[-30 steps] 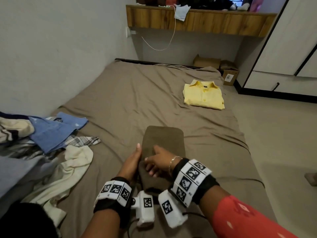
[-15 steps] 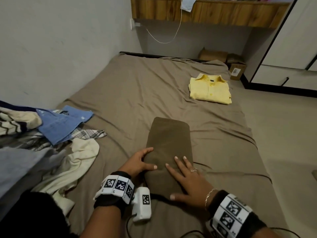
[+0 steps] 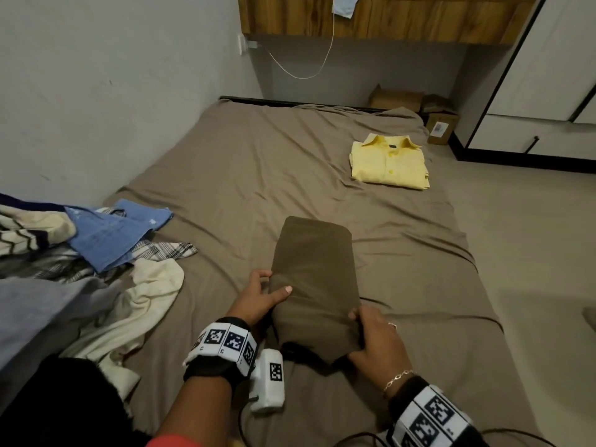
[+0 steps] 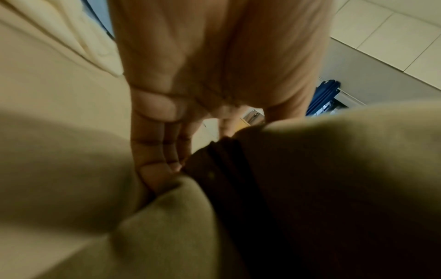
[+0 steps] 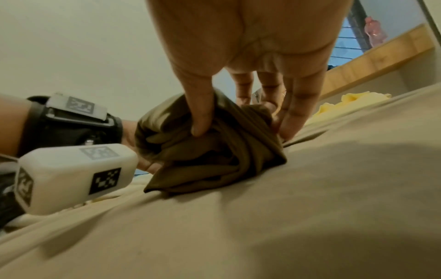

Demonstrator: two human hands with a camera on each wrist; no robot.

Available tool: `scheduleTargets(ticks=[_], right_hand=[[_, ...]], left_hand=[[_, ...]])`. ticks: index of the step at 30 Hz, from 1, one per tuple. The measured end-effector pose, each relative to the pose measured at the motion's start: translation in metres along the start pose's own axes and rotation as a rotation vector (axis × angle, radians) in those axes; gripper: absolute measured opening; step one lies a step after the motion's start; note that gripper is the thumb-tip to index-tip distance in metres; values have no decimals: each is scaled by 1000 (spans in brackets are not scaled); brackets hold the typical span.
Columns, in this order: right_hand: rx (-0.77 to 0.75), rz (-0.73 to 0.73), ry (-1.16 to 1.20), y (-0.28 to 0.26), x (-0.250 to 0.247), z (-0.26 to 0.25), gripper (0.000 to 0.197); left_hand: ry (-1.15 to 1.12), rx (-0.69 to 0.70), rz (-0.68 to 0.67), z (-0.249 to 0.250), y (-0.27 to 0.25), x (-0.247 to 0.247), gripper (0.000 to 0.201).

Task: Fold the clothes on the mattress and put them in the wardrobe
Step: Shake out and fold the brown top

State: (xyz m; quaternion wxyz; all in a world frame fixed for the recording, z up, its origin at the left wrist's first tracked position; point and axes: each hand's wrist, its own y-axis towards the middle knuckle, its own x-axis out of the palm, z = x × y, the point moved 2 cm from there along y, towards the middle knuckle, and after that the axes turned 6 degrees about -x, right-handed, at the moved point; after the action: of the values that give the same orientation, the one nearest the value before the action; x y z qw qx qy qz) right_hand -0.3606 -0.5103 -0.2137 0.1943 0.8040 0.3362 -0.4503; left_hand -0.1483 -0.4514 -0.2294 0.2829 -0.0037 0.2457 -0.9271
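Observation:
A folded olive-brown garment (image 3: 314, 272) lies lengthwise on the brown-sheeted mattress (image 3: 258, 162) in front of me. My left hand (image 3: 263, 293) grips its left edge, thumb on top and fingers tucked under. My right hand (image 3: 371, 333) grips its near right corner; in the right wrist view the thumb (image 5: 201, 115) and fingers pinch the bunched olive-brown garment (image 5: 214, 151). The left wrist view is blurred, with the fingers (image 4: 155, 151) sliding under dark cloth. A folded yellow shirt (image 3: 390, 161) lies at the far right of the mattress.
A heap of unfolded clothes, a blue piece (image 3: 113, 233) and a cream piece (image 3: 138, 304) among them, lies at the left. The white wardrobe (image 3: 554, 75) stands at the far right. Cardboard boxes (image 3: 416, 108) sit beyond the mattress under a wooden shelf (image 3: 387, 17).
My right hand has left the top of the garment, where it lay flat, and now grips its near right corner. The left hand's fingers have gone under the left edge.

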Motion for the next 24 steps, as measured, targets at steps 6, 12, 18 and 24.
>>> scheduleTargets(ticks=[6,12,18,24], right_hand=[[-1,-32,221,-7,6,2,56],[-55,-71,364,-15,3,12,58],[46,160,941,12,-39,18,44],[387,146,1126,30,-85,72,73]], left_hand=[[21,-40,127,-2,4,1,38],[90,49,76,8,-3,2,20],[104,364,-78,71,-31,50,47],[259,221,-662,86,-58,149,30]])
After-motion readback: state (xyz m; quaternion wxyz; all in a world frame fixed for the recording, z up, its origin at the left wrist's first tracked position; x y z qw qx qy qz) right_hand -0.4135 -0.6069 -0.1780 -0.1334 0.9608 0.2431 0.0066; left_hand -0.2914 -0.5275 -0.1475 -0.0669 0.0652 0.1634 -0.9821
